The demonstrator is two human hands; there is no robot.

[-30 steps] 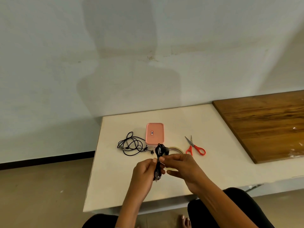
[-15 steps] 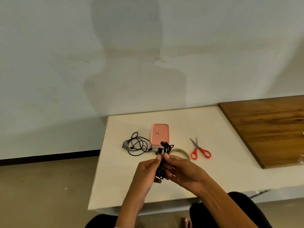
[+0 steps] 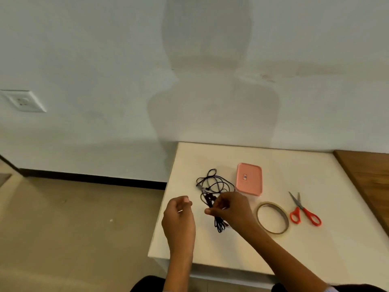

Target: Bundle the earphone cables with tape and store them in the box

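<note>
folded earphone cable (image 3: 219, 223) held upright above the table (image 3: 210, 245), long axis running toward and away from the body, pinched near its top by the right hand (image 3: 230, 208). left hand (image 3: 180, 216) just beside it to the left, apart from the cable, fingers curled, apparently on nothing. loose cable (image 3: 212, 182) lying behind. tape roll (image 3: 272, 217) flat just right of the right hand, nearer that hand; likely next reach. pink box (image 3: 249, 179) closed behind, scissors (image 3: 303, 209) further right.

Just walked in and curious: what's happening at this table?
A person is bundling earphone cables. The right hand holds a folded black cable bundle; the left hand, fingers curled, is apart from it. Another loose cable lies on the white table beside the closed pink box. Tape roll and red scissors lie untouched.
</note>
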